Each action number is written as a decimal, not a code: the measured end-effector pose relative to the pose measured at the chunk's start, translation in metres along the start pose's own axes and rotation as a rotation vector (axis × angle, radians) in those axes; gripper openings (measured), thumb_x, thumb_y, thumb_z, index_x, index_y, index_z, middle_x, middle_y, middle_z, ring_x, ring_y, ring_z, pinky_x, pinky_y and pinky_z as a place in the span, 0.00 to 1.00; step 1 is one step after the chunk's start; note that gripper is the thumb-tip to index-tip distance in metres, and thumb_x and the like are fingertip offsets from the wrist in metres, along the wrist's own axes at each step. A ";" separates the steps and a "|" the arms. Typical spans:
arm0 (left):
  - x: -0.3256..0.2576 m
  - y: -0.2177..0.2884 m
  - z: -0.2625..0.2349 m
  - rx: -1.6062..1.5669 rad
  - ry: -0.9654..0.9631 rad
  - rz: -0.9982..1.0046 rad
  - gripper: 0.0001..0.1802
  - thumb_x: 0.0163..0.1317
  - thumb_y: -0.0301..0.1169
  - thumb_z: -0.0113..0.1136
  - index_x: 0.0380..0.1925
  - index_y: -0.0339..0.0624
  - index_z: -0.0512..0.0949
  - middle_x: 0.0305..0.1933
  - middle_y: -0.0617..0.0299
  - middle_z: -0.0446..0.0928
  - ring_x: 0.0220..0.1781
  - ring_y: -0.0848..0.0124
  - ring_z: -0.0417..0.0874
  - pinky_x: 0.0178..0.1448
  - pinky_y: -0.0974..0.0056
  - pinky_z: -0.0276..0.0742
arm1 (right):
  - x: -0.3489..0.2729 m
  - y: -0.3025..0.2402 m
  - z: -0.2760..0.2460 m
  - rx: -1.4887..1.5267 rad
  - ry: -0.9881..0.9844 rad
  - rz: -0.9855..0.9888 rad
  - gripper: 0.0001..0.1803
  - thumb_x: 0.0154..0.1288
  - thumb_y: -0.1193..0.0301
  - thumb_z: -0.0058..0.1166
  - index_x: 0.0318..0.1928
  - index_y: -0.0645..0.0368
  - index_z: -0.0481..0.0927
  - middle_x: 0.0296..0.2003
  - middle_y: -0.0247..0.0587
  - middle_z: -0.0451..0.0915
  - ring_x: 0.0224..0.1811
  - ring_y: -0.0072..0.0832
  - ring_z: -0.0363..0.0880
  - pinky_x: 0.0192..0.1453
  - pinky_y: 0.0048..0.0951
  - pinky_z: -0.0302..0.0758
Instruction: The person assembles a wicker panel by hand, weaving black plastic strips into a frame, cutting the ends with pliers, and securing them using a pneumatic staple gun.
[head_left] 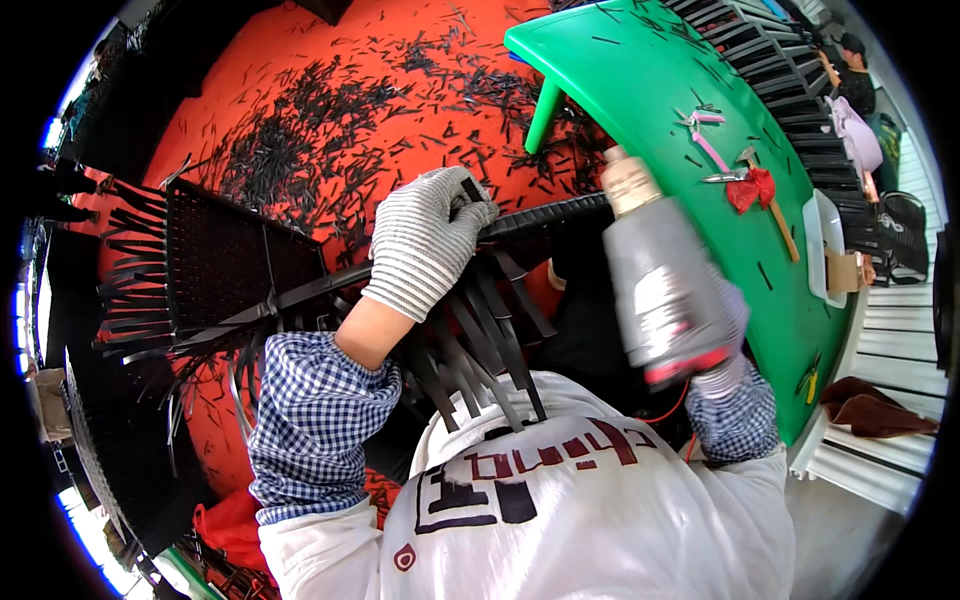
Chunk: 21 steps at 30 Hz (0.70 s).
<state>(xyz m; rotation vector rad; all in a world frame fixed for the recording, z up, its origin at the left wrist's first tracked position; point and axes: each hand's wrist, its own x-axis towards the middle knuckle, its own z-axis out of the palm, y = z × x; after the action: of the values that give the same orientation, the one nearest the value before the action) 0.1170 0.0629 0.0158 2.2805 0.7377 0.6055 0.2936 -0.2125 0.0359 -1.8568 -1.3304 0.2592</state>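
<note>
My left hand [425, 235], in a grey-and-white striped glove, is closed at the edge of a black woven piece [545, 215]. A short black strip end [471, 190] pokes out between its thumb and fingers. Long loose black strips [478, 345] hang from that edge toward my white shirt. My right hand [733, 305], also gloved, grips a grey heat gun [655, 275], smeared by motion. Its tan nozzle [628, 180] points away from me, just right of the woven edge. The gun's body hides most of the right hand's fingers.
On the right, a green table [660, 70] carries pink-handled pliers [708, 145], a hammer [778, 215], a red cloth [750, 190] and a white bin [822, 245]. Black strip scraps [300, 125] litter the red floor [230, 70]. A black woven panel [220, 250] stands left; a person [855, 80] is far right.
</note>
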 end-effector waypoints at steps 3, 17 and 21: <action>0.000 0.002 -0.001 0.041 0.014 0.032 0.06 0.58 0.29 0.71 0.32 0.39 0.84 0.23 0.57 0.81 0.23 0.68 0.81 0.32 0.63 0.76 | 0.008 -0.013 0.032 -0.235 -0.145 -0.180 0.32 0.57 0.64 0.69 0.61 0.63 0.78 0.32 0.47 0.84 0.31 0.41 0.86 0.36 0.39 0.80; 0.000 0.003 0.002 0.007 0.041 0.015 0.07 0.56 0.28 0.74 0.33 0.40 0.85 0.23 0.60 0.82 0.24 0.75 0.81 0.32 0.66 0.77 | -0.015 -0.010 0.071 -0.440 -0.161 -0.432 0.32 0.57 0.69 0.58 0.64 0.64 0.76 0.29 0.37 0.78 0.28 0.32 0.78 0.34 0.35 0.76; 0.000 0.001 0.003 -0.010 0.050 0.014 0.07 0.57 0.28 0.74 0.33 0.39 0.85 0.23 0.60 0.82 0.24 0.75 0.81 0.32 0.67 0.77 | -0.014 -0.009 0.073 -0.430 -0.128 -0.434 0.32 0.57 0.69 0.58 0.64 0.64 0.76 0.29 0.37 0.78 0.28 0.32 0.78 0.34 0.35 0.76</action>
<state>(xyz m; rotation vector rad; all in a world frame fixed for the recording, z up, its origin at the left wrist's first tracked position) 0.1195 0.0612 0.0142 2.2706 0.7417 0.6731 0.2391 -0.1874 -0.0085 -1.8476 -1.9549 -0.1515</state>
